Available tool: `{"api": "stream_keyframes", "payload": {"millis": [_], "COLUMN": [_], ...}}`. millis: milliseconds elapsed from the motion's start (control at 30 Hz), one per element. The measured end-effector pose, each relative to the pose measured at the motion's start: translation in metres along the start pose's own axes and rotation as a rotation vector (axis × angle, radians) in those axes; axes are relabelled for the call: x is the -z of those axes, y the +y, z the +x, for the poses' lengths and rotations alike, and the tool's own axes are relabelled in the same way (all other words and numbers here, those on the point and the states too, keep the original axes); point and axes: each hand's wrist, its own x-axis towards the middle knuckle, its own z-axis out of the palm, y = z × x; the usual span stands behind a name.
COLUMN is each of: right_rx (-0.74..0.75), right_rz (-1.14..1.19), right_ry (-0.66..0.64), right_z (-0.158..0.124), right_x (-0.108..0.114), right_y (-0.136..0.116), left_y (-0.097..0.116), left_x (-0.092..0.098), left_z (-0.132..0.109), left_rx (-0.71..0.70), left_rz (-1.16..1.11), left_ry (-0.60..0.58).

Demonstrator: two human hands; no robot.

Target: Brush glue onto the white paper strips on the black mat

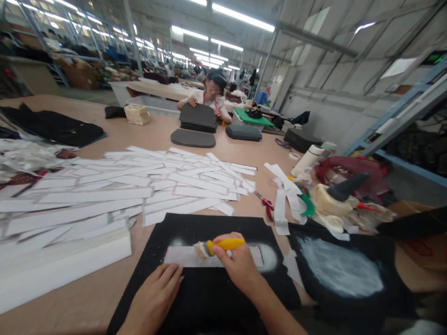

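My right hand (pixel 239 263) is wrapped round the yellow handle of a paintbrush (pixel 223 244). Its pale bristles touch a white rectangular strip (pixel 220 259) lying on a black fabric panel (pixel 209 291). Whitish smears show on the black around the strip's ends. My left hand (pixel 159 291) lies flat on the panel, its fingertips at the strip's lower left corner. To the right, another black piece (pixel 394 265) bears a broad white smear (pixel 344 267).
Many white strips (pixel 129 181) cover the table's left and middle. Red-handled scissors (pixel 266 204) lie right of centre, near a glue-stained container (pixel 330 200) and a white bottle (pixel 307 160). Across the table, a person (pixel 209 95) holds a stack of dark grey panels (pixel 198 118).
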Motion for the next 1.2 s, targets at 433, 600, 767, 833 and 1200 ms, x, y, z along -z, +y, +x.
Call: {"api": "stream_keyframes", "payload": {"millis": [433, 600, 767, 833, 1200], "right_rx": [-0.035, 0.134, 0.427, 0.511, 0.401], "right_rz": [-0.632, -0.378, 0.007, 0.033, 0.019], "right_ry": [0.090, 0.245, 0.047, -0.025, -0.344], "right_z": [-0.044, -0.023, 0.012, 0.021, 0.055], "right_x": [0.109, 0.063, -0.022, -0.047, -0.148], "right_y": [0.103, 0.065, 0.006, -0.010, -0.066], "left_y": [0.004, -0.004, -0.047, -0.064, -0.074], "left_x": [0.007, 0.018, 0.029, 0.032, 0.023], "left_z": [0.008, 0.003, -0.020, -0.028, -0.017], "left_rx": [0.105, 0.308, 0.638, 0.705, 0.877], "left_rz": [-0.086, -0.223, 0.067, 0.195, 0.319], "left_ry": [-0.030, -0.109, -0.094, -0.118, -0.279]}}
